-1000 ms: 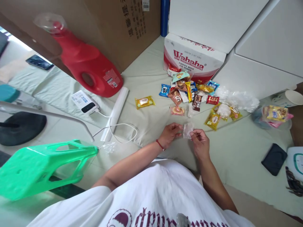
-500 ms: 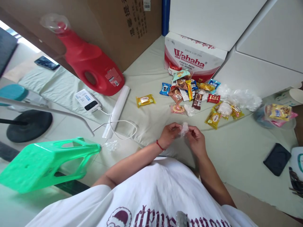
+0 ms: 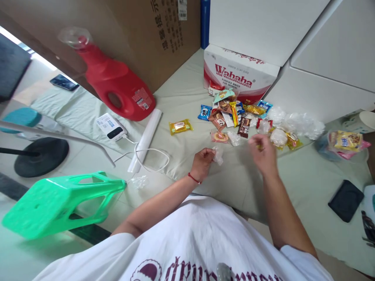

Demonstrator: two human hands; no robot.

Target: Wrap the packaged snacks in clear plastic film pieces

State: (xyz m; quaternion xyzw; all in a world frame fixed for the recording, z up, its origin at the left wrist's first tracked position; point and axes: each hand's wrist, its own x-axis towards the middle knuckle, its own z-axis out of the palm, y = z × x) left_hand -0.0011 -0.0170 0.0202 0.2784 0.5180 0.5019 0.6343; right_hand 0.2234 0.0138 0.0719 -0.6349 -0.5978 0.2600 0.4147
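My left hand [image 3: 204,160] is closed, pinching a small clear plastic bag [image 3: 217,155] over the pale green sheet [image 3: 295,183]. My right hand [image 3: 263,153] is off the bag and reaches toward the pile of wrapped snacks [image 3: 234,113], close to a yellow packet [image 3: 259,146] that it partly hides. Motion smears it, so its fingers do not show clearly. A single yellow snack packet [image 3: 179,126] lies apart on the left of the pile. Crumpled clear bags [image 3: 299,123] lie at the pile's right.
A Wahaha carton [image 3: 238,74] stands behind the snacks. A red jug [image 3: 117,84], a white power bank [image 3: 111,127] with cable, a white roll [image 3: 145,140] and a green stool [image 3: 61,203] are on the left. A black pouch [image 3: 345,200] and a snack bag [image 3: 342,141] lie right.
Both hands held the clear bag together before. Now my right hand has let go and moved up and right toward the snacks; my left hand keeps the bag.
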